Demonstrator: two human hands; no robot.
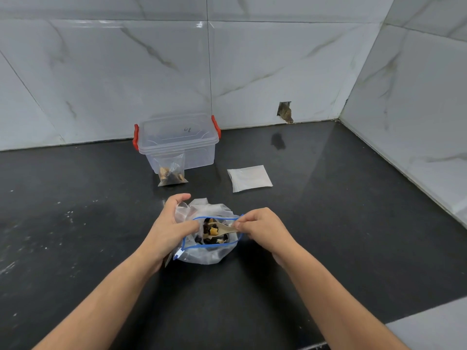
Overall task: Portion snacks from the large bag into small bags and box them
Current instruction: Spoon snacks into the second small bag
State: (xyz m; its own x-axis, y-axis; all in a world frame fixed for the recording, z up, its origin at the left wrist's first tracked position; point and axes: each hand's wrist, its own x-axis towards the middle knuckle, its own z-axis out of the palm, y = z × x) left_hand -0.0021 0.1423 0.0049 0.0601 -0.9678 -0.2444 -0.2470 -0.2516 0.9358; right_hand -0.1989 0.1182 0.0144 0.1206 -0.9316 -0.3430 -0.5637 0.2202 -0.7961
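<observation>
Thin clear plastic, blue zip rim: large bag [209,251], limp and light, before the lidded storage box [177,142]. My left hand [169,228] pinches its rim open with a small bag [192,210]; my right hand [262,227] grips the snack-loaded spoon [222,229]. Best held at the rim.

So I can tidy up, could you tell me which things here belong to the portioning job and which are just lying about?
In use: large bag, spoon, snacks, small bag, filled small bag, spare small bags, box.
Lying about: nothing loose; only a wall hole.
</observation>
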